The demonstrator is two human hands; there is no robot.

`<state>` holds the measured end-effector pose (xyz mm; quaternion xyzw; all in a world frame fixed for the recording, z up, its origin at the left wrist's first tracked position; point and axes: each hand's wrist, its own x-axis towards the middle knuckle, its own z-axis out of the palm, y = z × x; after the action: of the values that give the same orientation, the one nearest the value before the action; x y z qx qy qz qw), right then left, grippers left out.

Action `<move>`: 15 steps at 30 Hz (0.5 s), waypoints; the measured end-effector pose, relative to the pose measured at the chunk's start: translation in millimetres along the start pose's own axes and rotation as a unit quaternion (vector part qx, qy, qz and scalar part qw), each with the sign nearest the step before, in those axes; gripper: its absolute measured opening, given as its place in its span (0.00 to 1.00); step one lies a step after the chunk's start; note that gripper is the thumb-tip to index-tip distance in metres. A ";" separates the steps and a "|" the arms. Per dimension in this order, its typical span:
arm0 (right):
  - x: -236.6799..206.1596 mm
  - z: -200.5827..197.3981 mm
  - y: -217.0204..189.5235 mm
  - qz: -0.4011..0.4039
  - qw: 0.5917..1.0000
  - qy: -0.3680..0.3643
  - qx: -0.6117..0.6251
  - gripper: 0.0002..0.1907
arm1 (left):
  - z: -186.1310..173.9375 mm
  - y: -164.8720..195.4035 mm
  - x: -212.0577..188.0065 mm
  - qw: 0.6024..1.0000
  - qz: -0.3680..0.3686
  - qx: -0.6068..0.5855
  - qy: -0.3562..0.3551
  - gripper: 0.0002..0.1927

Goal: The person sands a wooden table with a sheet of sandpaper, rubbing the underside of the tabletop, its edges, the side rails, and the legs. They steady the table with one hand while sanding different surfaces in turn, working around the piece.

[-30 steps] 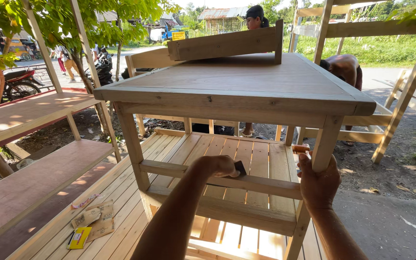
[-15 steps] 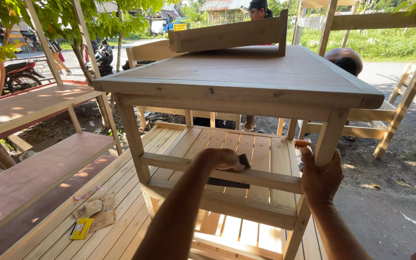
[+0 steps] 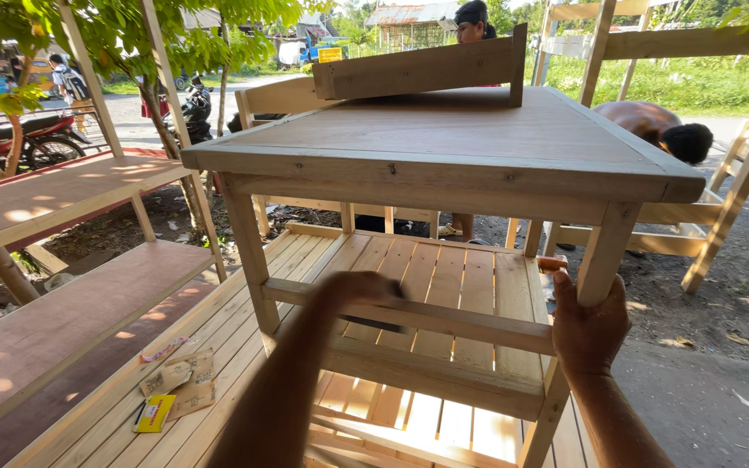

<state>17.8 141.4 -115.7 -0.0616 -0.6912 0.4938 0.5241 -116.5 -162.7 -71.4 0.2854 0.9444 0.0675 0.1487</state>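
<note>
A bare wooden table (image 3: 444, 147) stands on a slatted wooden platform (image 3: 218, 347). My left hand (image 3: 357, 290) presses a dark piece of sandpaper (image 3: 396, 295) against the table's lower front rail (image 3: 444, 316). My right hand (image 3: 587, 325) grips the front right leg (image 3: 600, 251) just below the tabletop. A loose wooden frame piece (image 3: 418, 69) lies on the far part of the tabletop.
Sheets of sandpaper and a yellow packet (image 3: 171, 390) lie on the platform at left. Wooden shelving (image 3: 54, 260) stands further left. One person (image 3: 661, 130) bends low behind the table and another (image 3: 474, 22) stands at the back. A motorbike (image 3: 36, 143) is parked far left.
My left hand has slid along the lower rail with the sandpaper, from right to left. The view has shifted slightly closer. My right hand stays on the leg.
</note>
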 end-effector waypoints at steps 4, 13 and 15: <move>-1.6 1.6 0.0 -0.007 1.000 0.008 -0.003 0.19 | -8.4 -43.7 -32.1 0.993 -0.084 -0.078 -0.010 0.23; -1.6 1.0 11.8 -0.101 0.989 0.047 -0.101 0.19 | 16.3 25.1 15.9 0.997 0.064 0.021 0.036 0.27; -1.8 1.2 13.1 -0.111 0.990 0.045 -0.078 0.19 | -2.4 -39.5 -17.2 0.992 -0.083 -0.091 0.009 0.30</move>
<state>12.0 146.2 -126.6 -0.0470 -0.7061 0.3736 0.5998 -124.2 -205.1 -73.4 0.1906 0.9561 0.1427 0.1706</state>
